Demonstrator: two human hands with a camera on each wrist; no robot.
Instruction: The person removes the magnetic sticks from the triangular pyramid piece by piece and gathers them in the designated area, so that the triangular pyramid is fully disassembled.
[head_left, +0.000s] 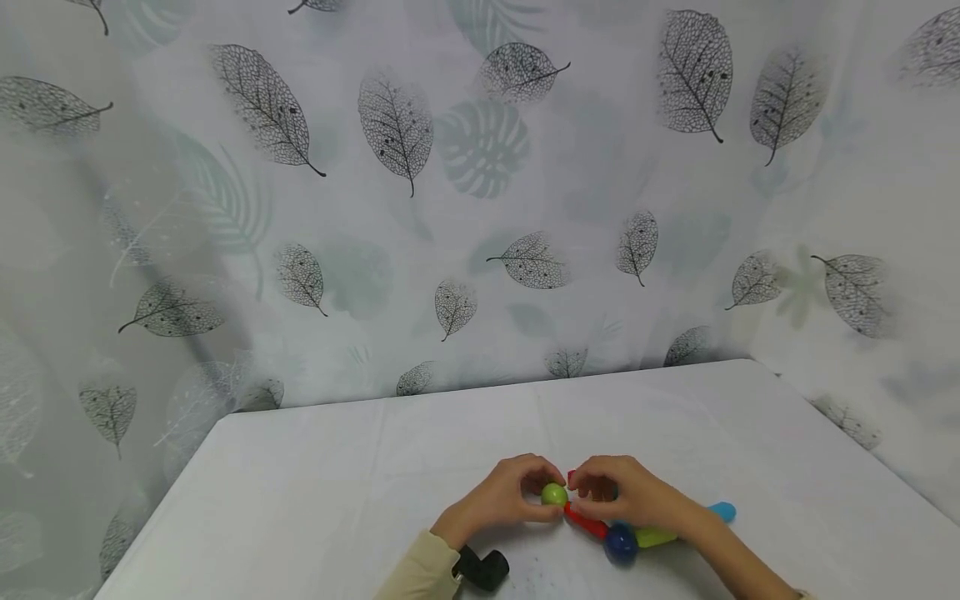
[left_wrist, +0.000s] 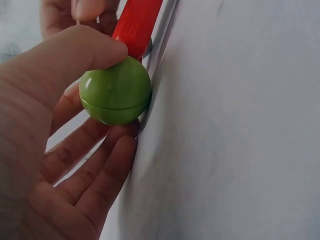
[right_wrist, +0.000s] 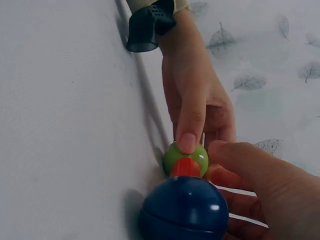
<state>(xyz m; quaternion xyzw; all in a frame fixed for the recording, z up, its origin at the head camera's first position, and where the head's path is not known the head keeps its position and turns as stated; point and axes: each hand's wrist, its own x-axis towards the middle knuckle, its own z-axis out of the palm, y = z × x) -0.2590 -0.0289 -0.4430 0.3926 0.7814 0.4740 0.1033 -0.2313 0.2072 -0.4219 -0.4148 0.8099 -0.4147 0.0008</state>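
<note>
A shiny green ball (left_wrist: 115,90) with a seam round it sits between the thumb and fingers of my left hand (head_left: 510,496). One end of a red rod (head_left: 587,523) meets this ball, and its other end meets a dark blue ball (right_wrist: 184,210). My right hand (head_left: 626,492) is beside the red rod near the green ball, fingers bent, thumb and fingertips apart. In the right wrist view, its thumb (right_wrist: 245,160) lies just beside the green ball. No thing shows between its thumb and fingers.
From the blue ball a yellow-green rod (head_left: 654,537) runs right, under the right forearm. Beyond that forearm shows a light blue piece (head_left: 723,512). A black wrist device (head_left: 483,569) is at the left sleeve. The white table (head_left: 315,483) ends at a leaf-patterned curtain (head_left: 375,250).
</note>
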